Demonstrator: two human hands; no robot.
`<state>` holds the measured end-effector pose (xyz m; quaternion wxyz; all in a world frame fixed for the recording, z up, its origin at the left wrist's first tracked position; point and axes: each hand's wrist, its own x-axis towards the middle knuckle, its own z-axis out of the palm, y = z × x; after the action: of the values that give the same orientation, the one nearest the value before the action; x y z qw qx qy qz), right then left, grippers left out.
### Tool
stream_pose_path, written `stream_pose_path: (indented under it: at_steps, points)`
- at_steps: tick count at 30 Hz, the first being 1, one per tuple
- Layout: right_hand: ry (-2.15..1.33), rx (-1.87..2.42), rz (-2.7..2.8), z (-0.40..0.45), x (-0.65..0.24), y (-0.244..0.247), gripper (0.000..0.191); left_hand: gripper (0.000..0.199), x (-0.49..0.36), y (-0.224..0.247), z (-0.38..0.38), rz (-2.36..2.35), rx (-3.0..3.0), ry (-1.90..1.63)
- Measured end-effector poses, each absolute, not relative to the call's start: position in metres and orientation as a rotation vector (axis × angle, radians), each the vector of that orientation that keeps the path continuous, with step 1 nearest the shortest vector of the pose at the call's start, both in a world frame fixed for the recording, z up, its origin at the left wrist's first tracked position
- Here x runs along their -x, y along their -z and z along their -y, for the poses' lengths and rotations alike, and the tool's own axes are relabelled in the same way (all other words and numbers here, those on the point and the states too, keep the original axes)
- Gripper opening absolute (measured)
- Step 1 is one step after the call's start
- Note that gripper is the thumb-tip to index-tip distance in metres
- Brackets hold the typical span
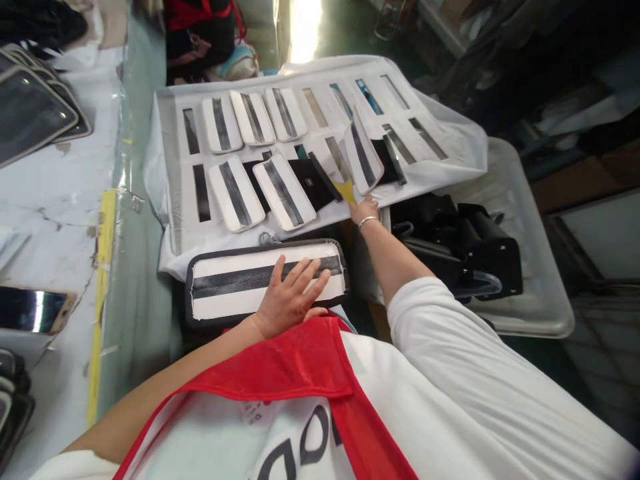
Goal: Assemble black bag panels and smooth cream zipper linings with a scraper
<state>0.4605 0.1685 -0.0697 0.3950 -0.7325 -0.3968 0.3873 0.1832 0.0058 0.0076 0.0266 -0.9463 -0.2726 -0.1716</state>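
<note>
The left hand (pixel 289 300) lies flat on a long striped panel (pixel 225 300), a white face with a dark band along it and a black border, set just below the near edge of the white sheet (pixel 170 167). Its fingers are spread and its grip is released, pressing on the panel rather than closing around it. The right hand (pixel 363 213), with a silver bangle (pixel 368 222) at the wrist, reaches to that same edge of the sheet, its fingertips at a yellow pointed piece (pixel 344 190). Whether that grip is closed on the yellow piece, I cannot tell. On the sheet, rounded white pads (pixel 235 195) with dark stripes lie in two rows among rectangular cut-out windows, and some overlap black pieces (pixel 313 183); one pad near the right hand (pixel 363 157) sits tilted. Beyond the sheet's right edge, a translucent plastic tray (pixel 520 313) holds bulky black parts (pixel 480 250). Past its left edge stretches a white-covered desk (pixel 60 220) with dark glass-fronted panels (pixel 30 113) stacked on it. A red apron (pixel 265 373) fills the foreground, nearer than the striped panel.
</note>
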Motion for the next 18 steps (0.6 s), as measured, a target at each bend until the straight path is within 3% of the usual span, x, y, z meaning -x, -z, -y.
stream_pose_path:
  at_steps: [5,11,18]
  points:
    - [-0.819,1.814,1.256,-0.092,-0.446,0.029,0.02,0.03,-0.199,-0.003,-0.007,0.516,2.965,0.601]
    - [-0.893,1.39,1.802,0.045,-0.419,-0.001,0.017,0.031,-0.2,-0.004,-0.004,0.632,3.108,0.527]
    - [-0.84,1.463,1.829,0.053,-0.401,0.004,0.025,0.03,-0.196,-0.009,0.0,0.746,3.203,0.544]
